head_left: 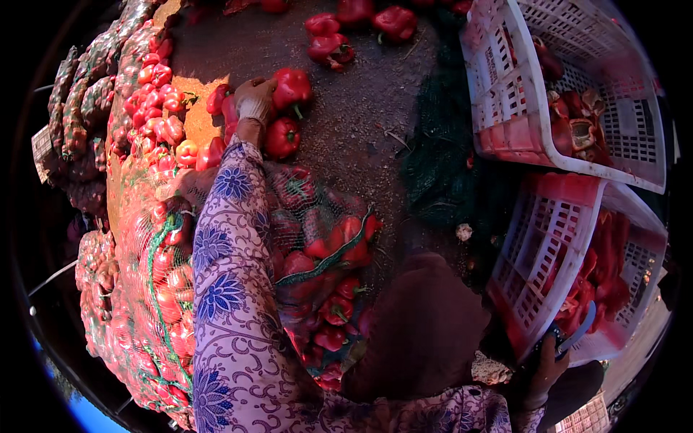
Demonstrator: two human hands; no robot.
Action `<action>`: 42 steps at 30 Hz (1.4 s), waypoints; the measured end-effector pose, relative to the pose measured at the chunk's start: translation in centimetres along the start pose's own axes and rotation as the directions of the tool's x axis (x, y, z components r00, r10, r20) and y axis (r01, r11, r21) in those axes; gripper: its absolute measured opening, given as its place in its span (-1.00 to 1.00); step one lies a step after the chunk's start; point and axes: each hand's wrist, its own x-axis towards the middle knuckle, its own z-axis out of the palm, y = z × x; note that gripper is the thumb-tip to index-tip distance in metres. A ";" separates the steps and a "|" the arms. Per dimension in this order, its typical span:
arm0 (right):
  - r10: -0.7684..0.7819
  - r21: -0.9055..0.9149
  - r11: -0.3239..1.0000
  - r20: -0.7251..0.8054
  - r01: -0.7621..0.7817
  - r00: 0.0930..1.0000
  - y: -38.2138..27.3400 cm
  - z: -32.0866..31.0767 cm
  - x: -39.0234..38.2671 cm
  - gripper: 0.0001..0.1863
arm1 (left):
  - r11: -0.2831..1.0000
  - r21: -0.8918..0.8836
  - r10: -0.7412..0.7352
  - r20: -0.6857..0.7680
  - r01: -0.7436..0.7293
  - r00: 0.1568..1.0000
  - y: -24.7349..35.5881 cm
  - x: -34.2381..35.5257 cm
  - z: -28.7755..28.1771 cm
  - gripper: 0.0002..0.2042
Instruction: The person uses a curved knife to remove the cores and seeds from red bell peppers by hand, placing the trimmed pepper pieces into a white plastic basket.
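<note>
My left hand (255, 99), in a pale glove, reaches far forward with its fingers curled against the left side of a red bell pepper (292, 88). Part of the grip is hidden behind the back of the hand. Just below lies another red bell pepper (282, 138) with a green stem. Low at the right, my right hand (546, 369) is closed round the dark handle of a knife (580, 329), its curved blade pointing up beside the lower crate. Under my left forearm, a net bag (297, 216) of red peppers with a green-edged mouth rests on the ground.
Two white plastic crates, an upper one (543, 141) and a lower one (538, 249), stand at the right with cut pepper pieces inside. Dark green netting (437, 169) lies beside them. Full net sacks (167, 310) line the left. Loose peppers (330, 49) lie at the far side.
</note>
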 end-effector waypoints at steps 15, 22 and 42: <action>-0.281 -0.678 0.605 0.309 0.418 0.908 -3.6 -0.1 0.3 -0.31 | 0.979 0.192 0.051 0.075 -0.064 0.996 4.3 -2.2 10.2 -0.09; 0.198 0.123 0.974 -0.040 -0.192 0.979 -5.6 2.4 1.1 -0.69 | 0.704 -0.664 -0.057 0.302 0.253 0.952 1.7 -13.4 13.0 -0.29; -0.469 0.646 0.719 0.175 0.259 0.866 -15.3 -11.5 -2.3 -0.75 | 0.421 -0.790 0.798 0.556 0.446 0.232 27.3 -61.9 -1.7 -0.38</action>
